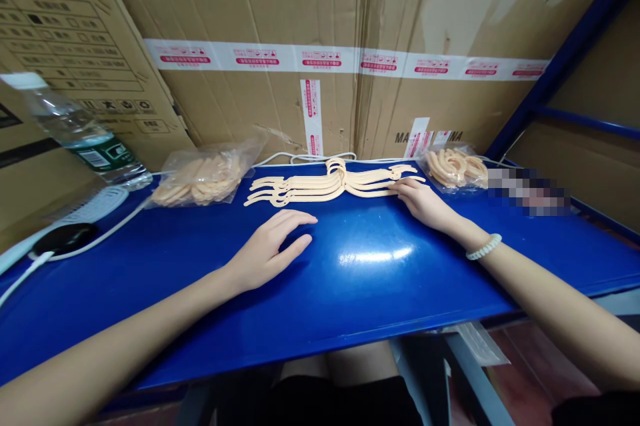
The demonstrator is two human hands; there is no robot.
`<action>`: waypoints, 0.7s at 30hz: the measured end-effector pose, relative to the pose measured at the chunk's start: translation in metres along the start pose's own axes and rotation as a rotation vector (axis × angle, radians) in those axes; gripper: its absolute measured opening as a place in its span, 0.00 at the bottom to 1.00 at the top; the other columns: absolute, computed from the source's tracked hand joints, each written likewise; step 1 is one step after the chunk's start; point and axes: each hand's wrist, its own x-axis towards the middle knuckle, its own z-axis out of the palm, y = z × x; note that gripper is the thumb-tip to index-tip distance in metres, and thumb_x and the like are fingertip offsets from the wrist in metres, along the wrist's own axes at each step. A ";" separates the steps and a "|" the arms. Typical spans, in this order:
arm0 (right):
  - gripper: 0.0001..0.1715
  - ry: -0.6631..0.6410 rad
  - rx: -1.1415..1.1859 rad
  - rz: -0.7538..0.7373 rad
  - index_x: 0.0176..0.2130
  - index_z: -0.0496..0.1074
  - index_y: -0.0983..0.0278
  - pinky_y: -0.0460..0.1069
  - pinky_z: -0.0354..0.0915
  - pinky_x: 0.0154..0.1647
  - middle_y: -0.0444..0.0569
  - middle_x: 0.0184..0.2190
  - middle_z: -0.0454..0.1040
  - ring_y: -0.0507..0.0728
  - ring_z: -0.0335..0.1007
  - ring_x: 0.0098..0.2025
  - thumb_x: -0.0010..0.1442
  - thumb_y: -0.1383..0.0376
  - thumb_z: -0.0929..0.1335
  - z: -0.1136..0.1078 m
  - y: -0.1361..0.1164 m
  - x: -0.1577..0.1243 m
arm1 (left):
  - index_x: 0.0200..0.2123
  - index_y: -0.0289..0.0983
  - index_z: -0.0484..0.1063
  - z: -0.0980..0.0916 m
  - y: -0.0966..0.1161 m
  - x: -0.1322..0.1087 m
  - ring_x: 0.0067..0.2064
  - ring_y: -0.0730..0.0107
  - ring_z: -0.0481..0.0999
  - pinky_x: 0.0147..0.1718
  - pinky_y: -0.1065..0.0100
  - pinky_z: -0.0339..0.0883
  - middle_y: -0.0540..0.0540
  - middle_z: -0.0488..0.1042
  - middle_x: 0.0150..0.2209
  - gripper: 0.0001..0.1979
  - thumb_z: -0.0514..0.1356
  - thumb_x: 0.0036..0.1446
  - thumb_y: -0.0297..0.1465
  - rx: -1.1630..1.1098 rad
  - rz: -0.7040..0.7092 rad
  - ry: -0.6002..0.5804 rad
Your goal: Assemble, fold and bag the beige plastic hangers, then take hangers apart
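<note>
While left hand rests flat, right hand touches hangers.

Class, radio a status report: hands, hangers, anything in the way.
Left hand resting on blue table, empty. Right hand touching hanger stack. Left bag, right bag flank it.
</note>
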 end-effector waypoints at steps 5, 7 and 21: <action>0.22 0.005 -0.013 -0.003 0.54 0.76 0.65 0.64 0.71 0.56 0.61 0.50 0.76 0.66 0.74 0.52 0.68 0.69 0.60 0.002 0.001 0.000 | 0.55 0.40 0.70 0.001 0.001 -0.001 0.58 0.59 0.72 0.60 0.54 0.64 0.43 0.75 0.55 0.15 0.52 0.70 0.38 -0.009 -0.002 0.001; 0.21 0.007 -0.016 -0.001 0.54 0.76 0.65 0.64 0.71 0.56 0.61 0.50 0.76 0.66 0.74 0.52 0.68 0.69 0.60 0.002 0.001 0.000 | 0.55 0.40 0.70 0.002 0.001 -0.001 0.58 0.59 0.72 0.60 0.55 0.64 0.43 0.74 0.55 0.15 0.53 0.70 0.38 -0.013 -0.002 0.006; 0.20 0.003 -0.054 -0.003 0.55 0.74 0.66 0.65 0.70 0.56 0.62 0.49 0.76 0.67 0.73 0.52 0.67 0.69 0.63 0.002 -0.001 0.001 | 0.55 0.40 0.70 0.002 0.001 -0.002 0.58 0.59 0.72 0.61 0.55 0.65 0.43 0.75 0.56 0.16 0.53 0.70 0.39 -0.008 -0.026 -0.006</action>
